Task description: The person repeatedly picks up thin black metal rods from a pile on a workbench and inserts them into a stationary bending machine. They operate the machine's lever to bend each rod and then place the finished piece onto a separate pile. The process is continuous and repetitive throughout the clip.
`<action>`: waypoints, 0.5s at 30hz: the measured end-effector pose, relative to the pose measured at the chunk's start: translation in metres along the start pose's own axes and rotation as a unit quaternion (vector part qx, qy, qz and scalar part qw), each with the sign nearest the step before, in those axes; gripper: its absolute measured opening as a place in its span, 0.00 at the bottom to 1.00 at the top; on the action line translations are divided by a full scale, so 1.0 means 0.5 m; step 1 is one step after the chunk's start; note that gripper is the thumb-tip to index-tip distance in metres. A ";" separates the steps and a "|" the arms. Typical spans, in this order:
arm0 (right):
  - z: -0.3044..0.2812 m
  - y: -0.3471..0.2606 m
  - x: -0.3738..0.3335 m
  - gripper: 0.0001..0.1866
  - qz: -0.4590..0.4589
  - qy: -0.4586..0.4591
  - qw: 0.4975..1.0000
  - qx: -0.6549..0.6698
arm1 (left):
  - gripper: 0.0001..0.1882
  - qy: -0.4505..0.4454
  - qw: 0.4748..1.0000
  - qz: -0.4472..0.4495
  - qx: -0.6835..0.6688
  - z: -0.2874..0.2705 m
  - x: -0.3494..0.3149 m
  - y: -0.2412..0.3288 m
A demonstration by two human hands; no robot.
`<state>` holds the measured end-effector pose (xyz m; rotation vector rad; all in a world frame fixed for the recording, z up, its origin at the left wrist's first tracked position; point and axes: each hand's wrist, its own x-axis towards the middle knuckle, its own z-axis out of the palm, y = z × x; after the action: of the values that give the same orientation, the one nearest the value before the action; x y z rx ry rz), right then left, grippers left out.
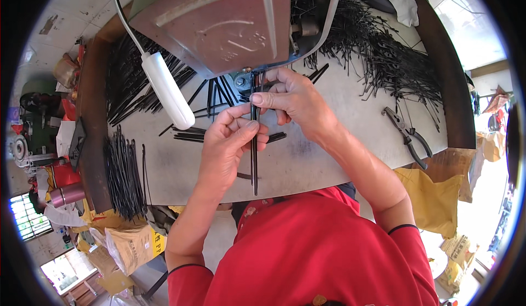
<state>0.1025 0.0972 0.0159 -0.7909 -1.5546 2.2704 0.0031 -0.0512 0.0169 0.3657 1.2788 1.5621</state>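
Upright in the picture runs a pair of slim black rods (254, 166), their upper ends at the underside of a reddish-brown machine head (219, 27). The fingers of my left hand (227, 142) are closed round the rods about halfway along. Higher up, my right hand (298, 100) pinches them between thumb and fingers, close under the machine. A small metal machine part (241, 81) is just left of the rods' upper end. Behind my hands, several loose black rods (189, 135) lie on the pale tabletop (307, 166).
A white lamp (168, 90) on a cable hangs left of the machine. Bundled black rods (125, 174) lie at the left edge, and a heap of thin black wire pieces (383, 54) at the far right. Pliers (406, 136) lie on the right. Dark raised borders (94, 120) flank the table.
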 end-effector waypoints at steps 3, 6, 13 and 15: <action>0.003 0.002 0.000 0.22 0.001 -0.008 1.000 0.001 | 0.18 0.018 0.999 0.004 0.036 0.012 -0.008 -0.008; 0.004 -0.005 -0.007 0.23 0.003 -0.020 1.000 -0.019 | 0.19 0.038 0.989 0.055 0.135 0.025 -0.015 -0.013; -0.045 0.005 -0.010 0.18 0.036 -0.031 0.998 0.036 | 0.18 0.083 0.930 0.128 0.334 -0.021 0.001 0.002; -0.066 0.011 -0.009 0.15 0.026 0.010 0.992 0.120 | 0.18 0.113 0.937 0.125 0.307 -0.058 0.026 0.025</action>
<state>0.1257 0.1179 0.0029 -0.7920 -1.2335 2.4188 -0.0307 -0.0544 0.0119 0.7835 1.9647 1.4038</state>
